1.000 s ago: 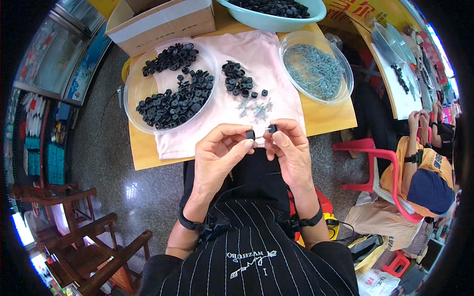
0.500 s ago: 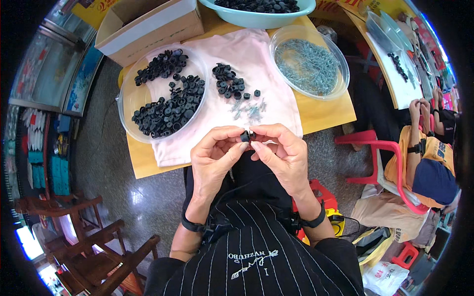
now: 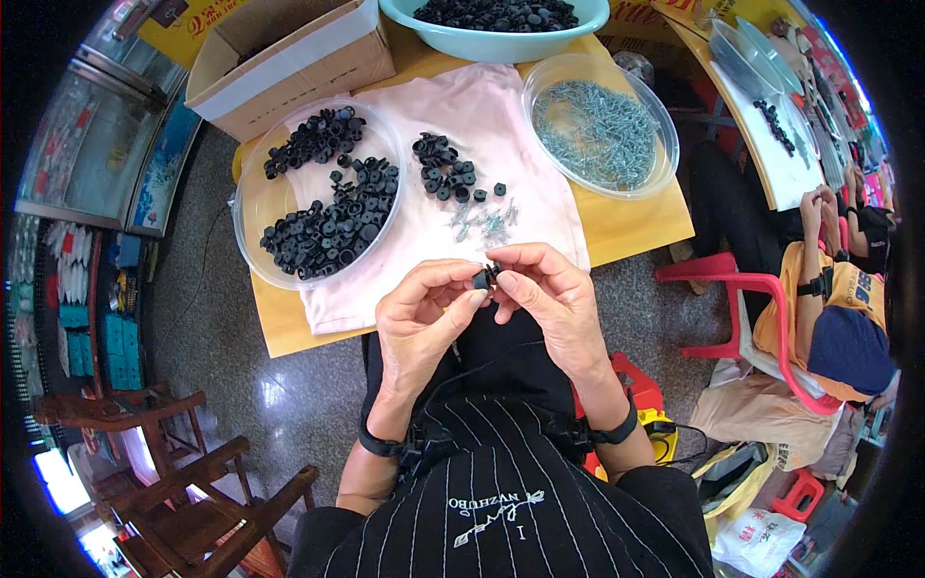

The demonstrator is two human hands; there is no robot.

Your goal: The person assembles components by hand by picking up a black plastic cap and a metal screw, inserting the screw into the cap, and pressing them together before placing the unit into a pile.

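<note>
Close together over the near edge of the pink cloth (image 3: pixel 352 306), my two hands pinch small black plastic parts. My left hand (image 3: pixel 424 310) grips a black cap (image 3: pixel 480 279) between thumb and fingertips. Against it, my right hand (image 3: pixel 549 297) pinches another small black piece (image 3: pixel 493 272), mostly covered by the fingers. Whether the two pieces are joined I cannot tell. Just beyond the fingers lie several loose screws (image 3: pixel 491 224) and a small pile of black caps (image 3: pixel 445 171). A clear round tub (image 3: pixel 252 262) of black caps stands left, and a clear tub (image 3: pixel 672 159) of screws right.
Behind the cloth are a cardboard box (image 3: pixel 289 82) and a light-blue basin (image 3: pixel 462 43) heaped with black parts. A pink-red plastic stool (image 3: pixel 713 273) stands right of the yellow tabletop (image 3: pixel 636 222). Farther right, another person (image 3: pixel 809 279) sits by a second table. Wooden chairs (image 3: pixel 183 501) stand lower left.
Both hands remain pinched together and have dipped slightly toward me. The black pieces are now turned a little differently between the fingertips. The whole view has shifted slightly.
</note>
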